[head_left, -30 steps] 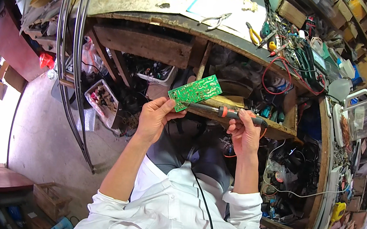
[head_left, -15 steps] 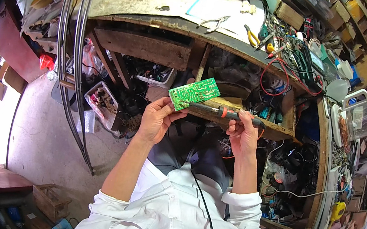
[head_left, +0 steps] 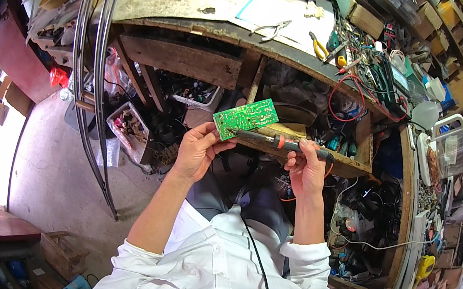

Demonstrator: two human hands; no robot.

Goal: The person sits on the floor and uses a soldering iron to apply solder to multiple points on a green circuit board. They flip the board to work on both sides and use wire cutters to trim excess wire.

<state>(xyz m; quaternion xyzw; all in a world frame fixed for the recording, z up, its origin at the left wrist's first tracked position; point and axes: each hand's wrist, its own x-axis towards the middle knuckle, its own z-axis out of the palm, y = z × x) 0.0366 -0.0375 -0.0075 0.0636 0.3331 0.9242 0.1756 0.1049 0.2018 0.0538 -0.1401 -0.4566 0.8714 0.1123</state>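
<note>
A green circuit board [head_left: 246, 117], its solder-and-trace side facing up, is pinched at its lower left corner by my left hand [head_left: 200, 147]. My right hand [head_left: 306, 165] grips a soldering iron [head_left: 290, 144] with a black and orange handle. The iron points left, and its metal tip lies at the lower part of the board, close to my left fingertips. Whether the tip touches the board cannot be made out. Both are held above my lap, in front of an open wooden drawer.
On the workbench [head_left: 215, 9] lie pliers [head_left: 271, 29], yellow-handled pliers [head_left: 318, 46] and a heap of tools and red test leads [head_left: 332, 99]. A chrome tubular frame [head_left: 100, 67] stands at left. Cluttered shelves fill the right, and a white box [head_left: 130, 130] of parts sits on the floor.
Almost nothing differs. The board's surface catches the light a little differently, and the soldering iron has shifted very slightly left.
</note>
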